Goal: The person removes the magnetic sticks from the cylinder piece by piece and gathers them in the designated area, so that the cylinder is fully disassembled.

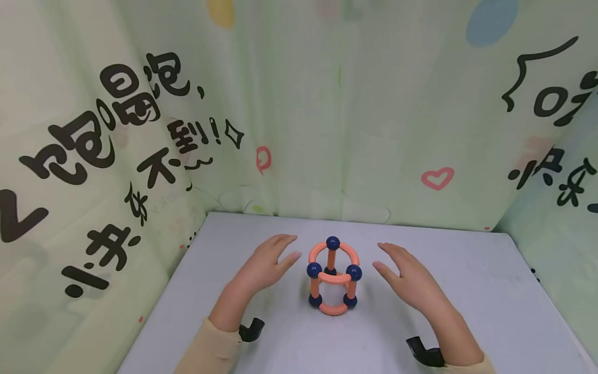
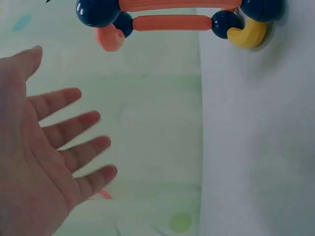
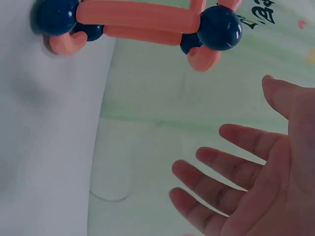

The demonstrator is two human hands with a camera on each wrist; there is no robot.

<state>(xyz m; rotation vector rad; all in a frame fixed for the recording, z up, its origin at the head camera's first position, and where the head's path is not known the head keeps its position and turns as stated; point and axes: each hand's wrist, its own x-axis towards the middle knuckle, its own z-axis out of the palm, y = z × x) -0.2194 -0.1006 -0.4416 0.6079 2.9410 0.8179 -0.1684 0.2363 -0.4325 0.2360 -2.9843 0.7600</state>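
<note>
Centrally, a round cage of glossy navy balls and ridged, mostly coral rods stood on a smooth white table; the left hand and right hand flanked it, fingers parted, gripping nothing.

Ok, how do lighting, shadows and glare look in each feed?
Head: fairly even light, soft shadows on the table; left wrist: dimmer, small glints on a blue ball, diffuse shadow on the table; right wrist: also dim, right hand readable, ball-and-rod frame cropped at the top.
</note>
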